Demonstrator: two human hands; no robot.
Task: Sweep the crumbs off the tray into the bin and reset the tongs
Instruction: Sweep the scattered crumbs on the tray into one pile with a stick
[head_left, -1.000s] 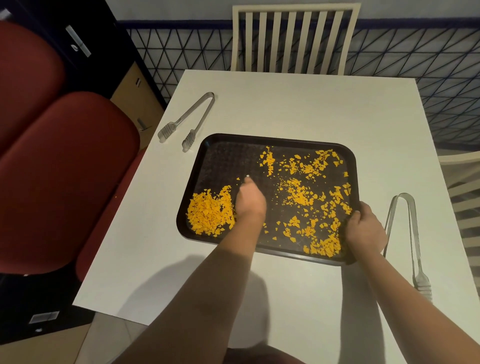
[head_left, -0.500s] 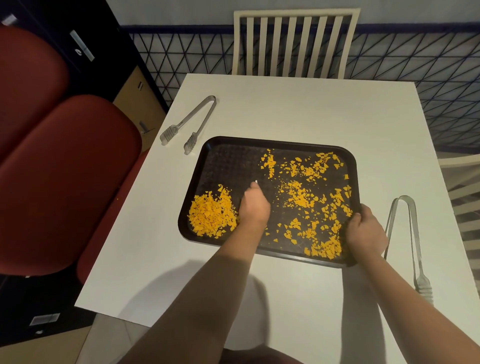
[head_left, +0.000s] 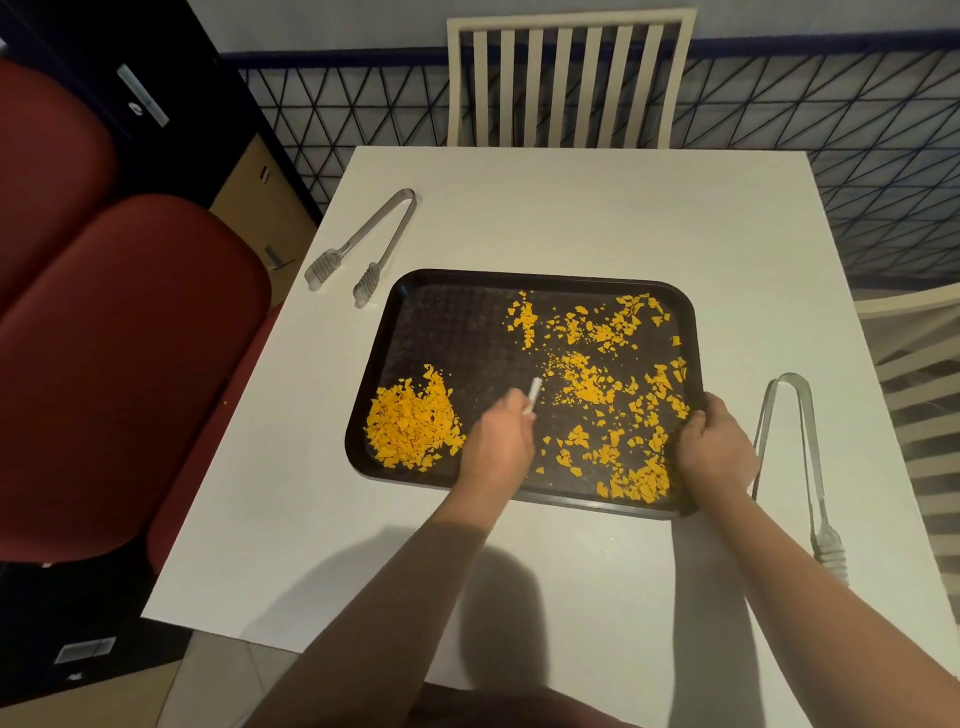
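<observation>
Lying near the middle of a white table, a dark tray carries orange crumbs strewn toward 3 o'clock and a swept heap at 8 o'clock; the left hand, curled, pinches a small white tool over the tray's centre; the right hand grips the rim at 4 o'clock; one pair of tongs rests at 10 o'clock, another pair at 3 o'clock, both off the tray.
</observation>
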